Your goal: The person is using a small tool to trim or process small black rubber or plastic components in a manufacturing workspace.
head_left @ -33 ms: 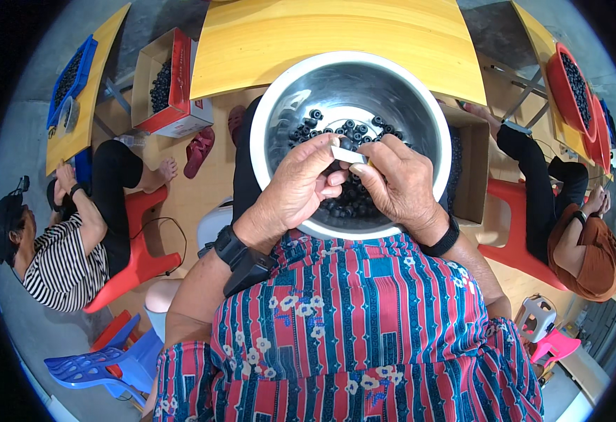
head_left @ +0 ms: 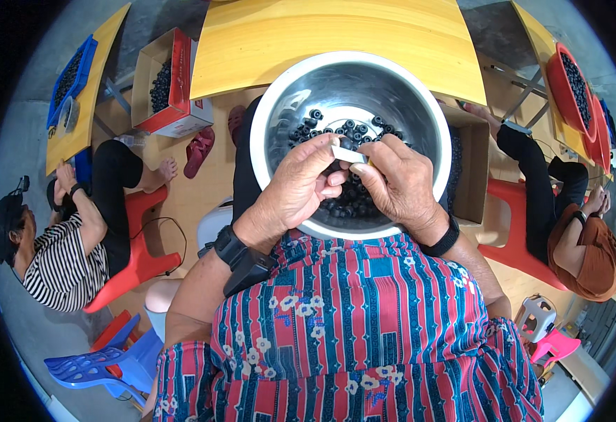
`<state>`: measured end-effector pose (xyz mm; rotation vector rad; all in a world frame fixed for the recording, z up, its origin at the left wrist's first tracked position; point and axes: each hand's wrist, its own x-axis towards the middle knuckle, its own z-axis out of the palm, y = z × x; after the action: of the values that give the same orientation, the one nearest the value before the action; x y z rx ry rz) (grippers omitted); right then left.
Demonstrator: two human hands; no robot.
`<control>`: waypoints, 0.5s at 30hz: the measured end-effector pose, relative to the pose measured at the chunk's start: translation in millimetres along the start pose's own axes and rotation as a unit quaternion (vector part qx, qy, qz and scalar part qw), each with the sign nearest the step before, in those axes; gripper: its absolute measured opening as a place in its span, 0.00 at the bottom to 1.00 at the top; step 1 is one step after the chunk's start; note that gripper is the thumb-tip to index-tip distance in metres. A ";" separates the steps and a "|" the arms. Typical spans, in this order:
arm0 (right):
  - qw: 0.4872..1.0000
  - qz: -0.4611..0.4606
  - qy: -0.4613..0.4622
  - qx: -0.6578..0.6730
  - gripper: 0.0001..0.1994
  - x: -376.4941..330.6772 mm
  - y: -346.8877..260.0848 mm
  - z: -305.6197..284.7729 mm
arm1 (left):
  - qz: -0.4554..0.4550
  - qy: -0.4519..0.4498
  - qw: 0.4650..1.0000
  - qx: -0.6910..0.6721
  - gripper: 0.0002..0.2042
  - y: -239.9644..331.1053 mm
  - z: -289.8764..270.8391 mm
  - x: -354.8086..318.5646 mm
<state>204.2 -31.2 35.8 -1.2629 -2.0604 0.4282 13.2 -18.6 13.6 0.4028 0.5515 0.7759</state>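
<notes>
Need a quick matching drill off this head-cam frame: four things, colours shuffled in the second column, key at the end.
Things:
1. small tube pinched between the left hand and right hand
2. bowl under the hands
3. small ring parts in the bowl
4. table beyond the bowl

Colours:
A. black
B. yellow wood
C. white
D. shiny silver metal

Pairs: 1-C, 2-D, 3-A, 4-B
</notes>
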 end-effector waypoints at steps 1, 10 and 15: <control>1.000 0.002 0.003 0.003 0.11 0.1 0.0 -0.1 | 0.000 0.000 1.000 0.000 0.09 -0.5 -0.1 0.0; 1.000 0.021 -0.002 0.017 0.12 0.6 -0.6 -0.8 | -0.006 -0.055 0.998 -0.032 0.13 -1.4 -8.7 0.0; 0.996 0.086 0.003 0.019 0.10 1.9 8.5 4.0 | -0.003 -0.086 0.996 -0.007 0.12 1.8 -8.8 0.3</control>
<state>206.3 -25.2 28.7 -1.4235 -1.9362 0.5388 7.1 -16.0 7.5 0.4502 0.3862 0.7309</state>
